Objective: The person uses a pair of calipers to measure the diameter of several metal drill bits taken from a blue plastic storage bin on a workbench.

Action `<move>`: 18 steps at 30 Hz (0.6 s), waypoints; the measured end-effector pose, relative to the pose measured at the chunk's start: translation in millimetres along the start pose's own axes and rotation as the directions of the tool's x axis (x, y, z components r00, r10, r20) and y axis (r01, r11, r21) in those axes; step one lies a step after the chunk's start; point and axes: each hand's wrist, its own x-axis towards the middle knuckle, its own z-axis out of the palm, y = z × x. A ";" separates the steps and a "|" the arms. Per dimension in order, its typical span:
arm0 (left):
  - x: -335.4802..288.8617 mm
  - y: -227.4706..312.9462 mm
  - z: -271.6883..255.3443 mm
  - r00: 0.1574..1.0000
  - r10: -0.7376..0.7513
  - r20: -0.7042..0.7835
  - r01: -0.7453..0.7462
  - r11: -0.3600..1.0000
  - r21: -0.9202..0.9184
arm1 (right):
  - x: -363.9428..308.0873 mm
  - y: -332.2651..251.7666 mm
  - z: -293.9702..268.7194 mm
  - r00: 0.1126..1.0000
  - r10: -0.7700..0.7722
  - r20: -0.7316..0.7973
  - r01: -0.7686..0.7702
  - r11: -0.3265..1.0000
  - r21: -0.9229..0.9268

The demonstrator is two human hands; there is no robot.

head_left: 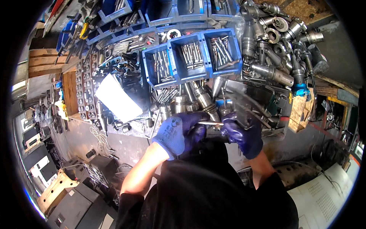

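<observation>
In front of my body, both hands wear blue gloves with darker purple-blue palms. My left hand [177,131] is closed around one end of a slim metal rod [210,123], which looks like a tool shank. The rod's other end meets the curled fingers of my right hand [244,133]. A dark, motion-smeared shape [244,105] rises beside the right hand; its kind cannot be made out. Just beyond the hands lie steel tool holders [204,97]. Farther back stand three joined blue bins [176,78] with drill bits and cutters [192,55] inside.
White paper sheets [118,100] lie on the bench at the left, near a rack of collets [87,87]. Heavy tool holders [272,72] are heaped at the right, by a wooden block [301,112]. More blue bins [158,13] line the back.
</observation>
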 end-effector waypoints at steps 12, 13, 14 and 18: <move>148.9 16.0 11.9 0.961 0.093 -0.260 0.035 0.893 0.450 | 12.4 -5.3 -34.8 0.922 -0.113 -0.371 0.194 0.963 0.188; 162.5 18.8 14.0 0.976 0.026 -0.215 0.070 0.902 0.425 | 12.7 -12.2 -32.1 0.914 -0.108 -0.392 0.186 0.968 0.166; 171.0 22.0 15.9 0.981 0.001 -0.195 0.086 0.894 0.439 | 13.9 -15.6 -31.9 0.911 -0.105 -0.399 0.181 0.970 0.159; 192.8 29.8 23.1 0.990 -0.090 -0.111 0.132 0.874 0.468 | 16.9 -17.8 -37.5 0.917 -0.085 -0.390 0.162 0.972 0.169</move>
